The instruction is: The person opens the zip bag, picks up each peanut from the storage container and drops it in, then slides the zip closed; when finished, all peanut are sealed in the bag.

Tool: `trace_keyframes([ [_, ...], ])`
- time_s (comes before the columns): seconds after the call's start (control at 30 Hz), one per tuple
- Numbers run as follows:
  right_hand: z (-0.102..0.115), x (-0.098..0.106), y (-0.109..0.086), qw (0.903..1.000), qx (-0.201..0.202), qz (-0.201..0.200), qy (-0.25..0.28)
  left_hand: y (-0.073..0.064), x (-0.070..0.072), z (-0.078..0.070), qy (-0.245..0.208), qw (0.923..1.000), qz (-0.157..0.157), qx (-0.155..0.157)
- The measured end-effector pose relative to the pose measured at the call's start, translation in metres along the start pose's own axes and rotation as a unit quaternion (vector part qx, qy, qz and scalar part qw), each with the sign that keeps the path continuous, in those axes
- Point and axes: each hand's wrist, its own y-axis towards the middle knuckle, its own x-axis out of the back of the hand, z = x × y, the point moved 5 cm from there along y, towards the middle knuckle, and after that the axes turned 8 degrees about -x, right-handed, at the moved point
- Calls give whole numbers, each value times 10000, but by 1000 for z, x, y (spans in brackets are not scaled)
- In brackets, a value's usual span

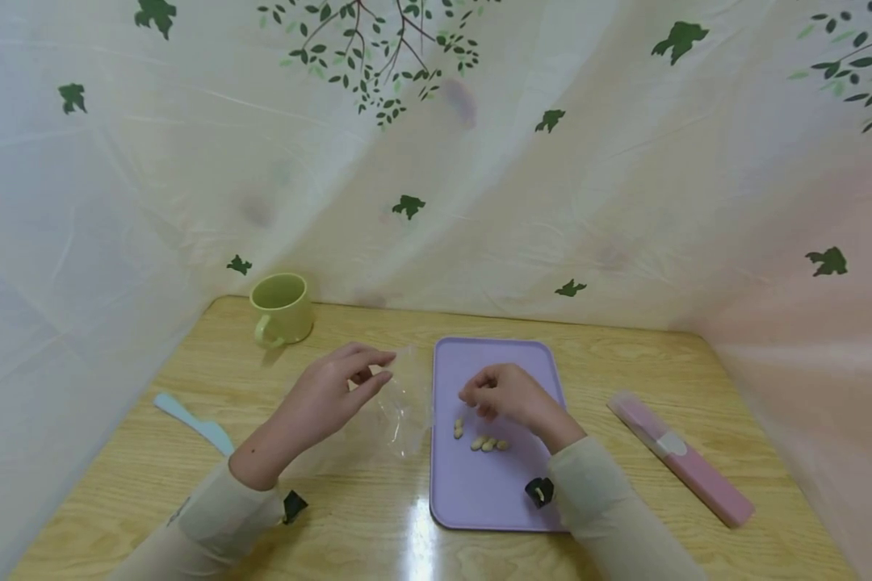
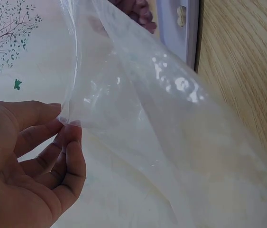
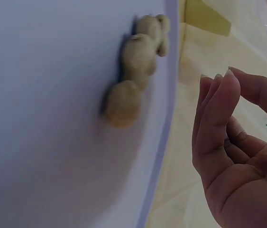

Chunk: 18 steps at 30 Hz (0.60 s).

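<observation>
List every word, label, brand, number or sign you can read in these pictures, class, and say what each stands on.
No readable text in any view.
Left sleeve: a small dark mark, too small to tell whether it is lettering.
Pink box: a pale patch, no readable writing.
Mug, knife, tray, clear bag: no writing visible.

glossy plastic bag [image 2: 171, 118], smooth tray [image 1: 480, 496], wood-grain table [image 1: 363, 524]

Head: counter [image 1: 356, 524] is viewed forward and down, from farther off. Wrists: left fingers [image 2: 78, 164] and right fingers [image 3: 217, 111] are framed close-up. Purple tray [image 1: 490, 480] is shared by all three.
</observation>
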Motion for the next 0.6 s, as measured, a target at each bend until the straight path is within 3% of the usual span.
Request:
trace_keyframes([
  [0.3, -15, -16, 9, 9981, -298, 364, -404, 0, -1, 1, 12, 10000, 3, 15],
  [0.6, -12, -24, 8, 9964, -163, 242, -791, -1, -2, 2, -19, 9999, 30, 95],
])
